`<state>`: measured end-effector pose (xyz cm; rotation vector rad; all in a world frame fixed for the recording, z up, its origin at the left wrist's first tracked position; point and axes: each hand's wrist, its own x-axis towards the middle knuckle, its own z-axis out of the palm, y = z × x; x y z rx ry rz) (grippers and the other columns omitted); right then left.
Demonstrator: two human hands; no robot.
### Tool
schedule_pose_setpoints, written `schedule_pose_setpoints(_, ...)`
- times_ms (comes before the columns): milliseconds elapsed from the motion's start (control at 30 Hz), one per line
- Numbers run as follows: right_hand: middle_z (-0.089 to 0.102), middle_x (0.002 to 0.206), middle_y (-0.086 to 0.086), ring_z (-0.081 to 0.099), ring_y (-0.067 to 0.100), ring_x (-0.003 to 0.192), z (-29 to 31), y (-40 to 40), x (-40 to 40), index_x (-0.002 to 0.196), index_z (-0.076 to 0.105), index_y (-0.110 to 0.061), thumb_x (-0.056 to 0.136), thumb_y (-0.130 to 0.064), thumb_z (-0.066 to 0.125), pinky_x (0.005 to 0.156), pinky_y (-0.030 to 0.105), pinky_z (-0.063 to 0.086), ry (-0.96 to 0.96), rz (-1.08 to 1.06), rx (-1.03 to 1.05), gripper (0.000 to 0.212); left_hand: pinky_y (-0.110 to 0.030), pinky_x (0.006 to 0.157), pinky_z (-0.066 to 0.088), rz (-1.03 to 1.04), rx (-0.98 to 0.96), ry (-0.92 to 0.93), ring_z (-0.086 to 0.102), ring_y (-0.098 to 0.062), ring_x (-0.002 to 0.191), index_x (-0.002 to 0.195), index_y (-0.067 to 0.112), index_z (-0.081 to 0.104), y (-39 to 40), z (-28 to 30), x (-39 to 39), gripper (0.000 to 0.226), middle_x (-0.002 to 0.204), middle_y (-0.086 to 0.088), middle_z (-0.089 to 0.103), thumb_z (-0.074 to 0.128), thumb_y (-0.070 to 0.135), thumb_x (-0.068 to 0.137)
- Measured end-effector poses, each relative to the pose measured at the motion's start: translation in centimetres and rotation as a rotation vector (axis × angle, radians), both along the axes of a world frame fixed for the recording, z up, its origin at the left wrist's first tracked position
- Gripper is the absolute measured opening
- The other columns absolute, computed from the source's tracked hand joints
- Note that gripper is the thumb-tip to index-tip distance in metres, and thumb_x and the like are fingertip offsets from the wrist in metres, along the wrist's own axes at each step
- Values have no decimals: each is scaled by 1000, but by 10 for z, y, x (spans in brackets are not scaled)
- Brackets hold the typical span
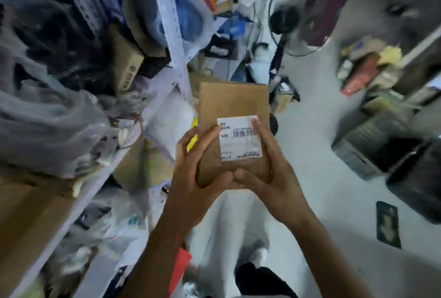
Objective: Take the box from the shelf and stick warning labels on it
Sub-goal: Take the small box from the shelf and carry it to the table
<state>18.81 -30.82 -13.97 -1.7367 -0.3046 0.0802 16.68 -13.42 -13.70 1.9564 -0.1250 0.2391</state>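
A small brown cardboard box [232, 104] is held up in front of me, clear of the shelf. A white shipping label with a barcode [239, 139] is stuck on its upper face. My left hand [193, 171] grips the box's left side and near end. My right hand [269, 168] grips the right side, with a fingertip resting on the label's edge. A bit of yellow [192, 141] shows behind my left fingers; I cannot tell what it is.
A white metal shelf rack [173, 32] stands at the left, packed with plastic bags and cardboard boxes [28, 216]. Clutter and a fan [284, 20] fill the far floor. Dark crates [381, 152] stand at the right. A dark flat packet [387, 225] lies on the grey floor.
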Motion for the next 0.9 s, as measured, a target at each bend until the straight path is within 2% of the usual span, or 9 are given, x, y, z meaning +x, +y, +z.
schedule_pose_setpoints(100,45,149,-8,45,10,137,-8,-63,6,147,32,-41,79,-25,77,113,42,41,-15,-186,17,83,-11,110,30,-190,-64,15,32,-6,143,137,38,48,-62,-3,36,66,147,-4,36,65,36,73)
schedule_pose_setpoints(233,39,154,-6,37,11,143,-16,-144,11,147,33,-40,77,-39,76,117,45,34,-46,-406,-5,82,-18,113,33,-416,-67,10,34,-15,143,139,30,49,-148,-10,79,66,146,-6,41,67,34,75)
schedule_pose_setpoints(367,38,155,-7,32,12,146,-22,-209,15,148,33,-38,77,-41,75,119,46,31,-34,-558,-37,82,-10,107,32,-572,-104,18,38,-10,140,138,29,48,-218,-19,106,64,145,-6,41,66,31,77)
schedule_pose_setpoints(467,38,155,-7,33,14,146,-25,-243,16,147,33,-40,78,-39,76,118,45,33,9,-660,-36,82,-10,105,35,-682,-126,62,39,-10,140,138,32,49,-260,-25,125,64,146,-4,40,67,31,76)
schedule_pose_setpoints(600,40,153,-4,37,14,143,-29,-280,22,145,35,-43,76,-39,77,117,43,35,34,-824,-52,80,-4,99,36,-831,-121,105,41,-1,135,136,32,51,-315,-31,157,66,143,-2,41,67,31,73)
schedule_pose_setpoints(700,42,152,-7,39,12,142,-31,-308,29,142,35,-51,76,-40,77,117,39,35,44,-964,-45,79,-3,97,38,-960,-135,137,43,-1,133,136,34,51,-361,-37,182,66,143,-2,41,68,30,72)
schedule_pose_setpoints(800,44,150,-5,43,15,139,-33,-336,36,143,36,-48,76,-39,78,115,43,37,53,-1081,-48,79,-6,97,39,-1104,-156,171,42,-1,135,136,35,51,-405,-41,202,65,144,-1,40,68,30,73)
schedule_pose_setpoints(900,44,151,-6,43,14,140,-30,-361,44,143,36,-48,74,-47,77,115,47,36,68,-1193,-38,80,-7,99,40,-1227,-169,196,40,-2,137,136,36,51,-448,-41,222,64,144,-1,40,68,29,74)
